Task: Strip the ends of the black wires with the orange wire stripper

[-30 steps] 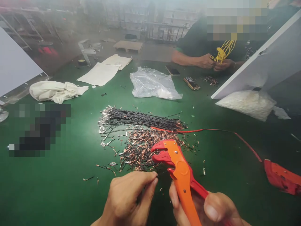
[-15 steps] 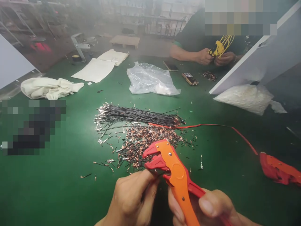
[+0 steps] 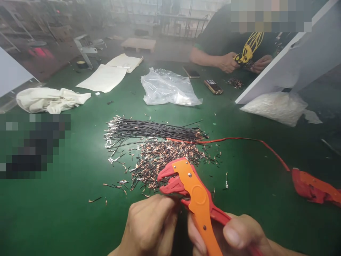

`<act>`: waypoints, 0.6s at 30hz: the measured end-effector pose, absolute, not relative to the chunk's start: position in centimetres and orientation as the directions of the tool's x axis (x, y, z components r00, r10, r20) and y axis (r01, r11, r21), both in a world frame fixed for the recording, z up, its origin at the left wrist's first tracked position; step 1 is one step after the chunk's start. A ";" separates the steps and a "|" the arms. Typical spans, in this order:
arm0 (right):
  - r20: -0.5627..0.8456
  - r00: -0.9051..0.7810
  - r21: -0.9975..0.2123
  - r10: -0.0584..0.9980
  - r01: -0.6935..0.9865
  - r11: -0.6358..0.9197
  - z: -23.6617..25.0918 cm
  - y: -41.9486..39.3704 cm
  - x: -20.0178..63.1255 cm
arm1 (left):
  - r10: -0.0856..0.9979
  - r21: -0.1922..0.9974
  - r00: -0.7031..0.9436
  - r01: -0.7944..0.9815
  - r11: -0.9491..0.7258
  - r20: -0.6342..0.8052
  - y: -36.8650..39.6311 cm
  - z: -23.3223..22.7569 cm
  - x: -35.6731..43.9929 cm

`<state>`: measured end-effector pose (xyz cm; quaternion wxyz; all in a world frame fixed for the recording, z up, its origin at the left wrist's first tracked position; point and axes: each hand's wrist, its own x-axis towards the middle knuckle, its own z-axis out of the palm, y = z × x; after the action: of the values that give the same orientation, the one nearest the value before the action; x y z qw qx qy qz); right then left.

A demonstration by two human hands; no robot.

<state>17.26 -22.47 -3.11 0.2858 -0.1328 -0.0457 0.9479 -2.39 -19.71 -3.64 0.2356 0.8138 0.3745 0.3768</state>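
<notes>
Head view is showing the left hand (image 3: 150,227) pinching a thin wire, now tucked against the stripper (image 3: 191,199) mouth at 12 o'clock; the right hand (image 3: 234,236) is squeezing its handles, so stripping seems underway beside the scrap pile (image 3: 160,160) on the desk (image 3: 66,213).

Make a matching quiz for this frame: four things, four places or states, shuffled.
1 stripper
2 black wires
3 plastic bag
4 white cloth

a far left on the mat
b bundled, beyond the copper scraps
c in the right hand
d crumpled, mid-table past the wires

Pairs: 1-c, 2-b, 3-d, 4-a
</notes>
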 end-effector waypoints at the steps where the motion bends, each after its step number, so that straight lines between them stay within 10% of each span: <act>1: -0.224 -0.809 -0.156 0.543 -0.520 -0.840 -3.3 -22.5 17.2 | 0.786 0.663 0.442 0.435 -0.609 0.432 -19.7 -3.6 -2.4; 18: -0.127 -0.801 -0.140 0.585 -0.570 -0.810 -3.7 -22.4 16.9 | 0.762 0.560 0.403 0.518 -0.646 0.507 -19.6 -3.4 -2.1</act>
<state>16.93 -22.36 -3.68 0.3046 -0.0822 -0.0472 0.9477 -2.10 -19.64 -3.37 0.1592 0.8224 0.3892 0.3833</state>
